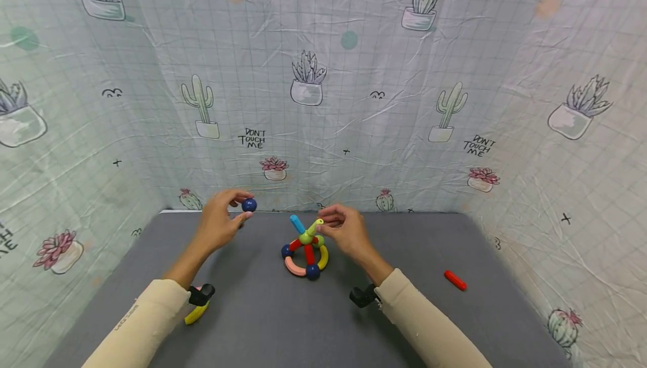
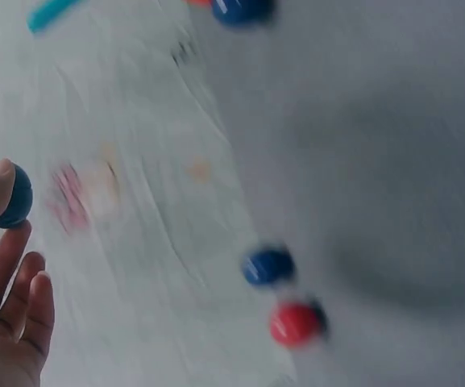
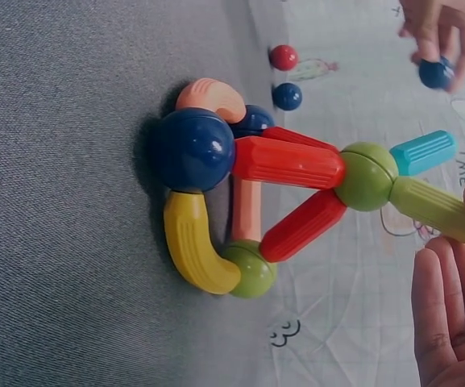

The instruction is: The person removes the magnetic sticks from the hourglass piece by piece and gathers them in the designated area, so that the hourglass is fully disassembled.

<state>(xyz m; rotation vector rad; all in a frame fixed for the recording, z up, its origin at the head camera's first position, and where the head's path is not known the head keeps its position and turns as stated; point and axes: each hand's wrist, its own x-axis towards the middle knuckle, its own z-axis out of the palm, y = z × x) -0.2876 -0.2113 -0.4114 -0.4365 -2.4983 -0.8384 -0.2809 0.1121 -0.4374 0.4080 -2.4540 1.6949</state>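
Note:
My left hand [image 1: 219, 222] pinches a dark blue ball [image 1: 249, 205] between thumb and fingers, raised at the far left of the table. A construction of magnetic rods and balls [image 3: 288, 165] stands at the table's middle. Its base ring joins curved pink and yellow rods [image 3: 190, 242] with blue and green balls. Red rods [image 3: 290, 161] rise from it to a green ball [image 3: 366, 176] on top. From that ball stick out a light blue rod [image 1: 297, 223] and a yellow-green rod [image 3: 435, 208]. My right hand [image 1: 346, 230] pinches the yellow-green rod's free end.
A red rod [image 1: 455, 280] lies alone on the right of the grey table. Under my left wrist a yellow curved rod [image 1: 196, 314] shows partly. A loose blue ball [image 2: 268, 266] and a red ball [image 2: 296, 324] sit near the back edge. A cactus-print sheet [image 1: 333, 132] hangs behind.

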